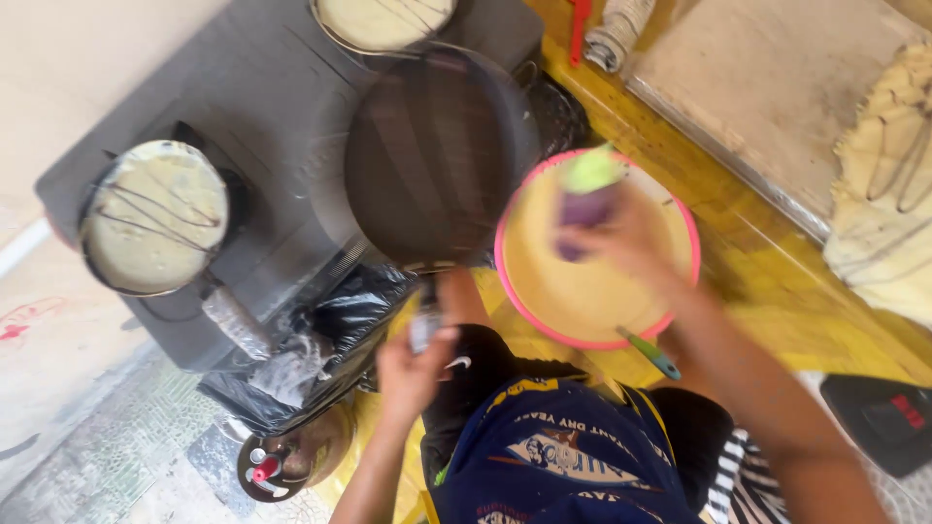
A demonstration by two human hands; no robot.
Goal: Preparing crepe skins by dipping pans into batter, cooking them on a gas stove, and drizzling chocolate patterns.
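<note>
My left hand (408,369) grips the handle of a dark round frying pan (437,146), which is lifted off the stove and looks empty. My right hand (621,243) holds a purple cup with a green top (587,199) over a pink-rimmed bowl (680,218) of pale batter. The picture is blurred by motion, so I cannot tell whether the cup touches the batter.
A grey stove (282,107) carries two more pans with pale crepes striped in dark lines, one at the left (153,215) and one at the top (383,21). A wooden board (767,97), stacked crepes (888,184) and a green-handled tool (650,354) lie at the right.
</note>
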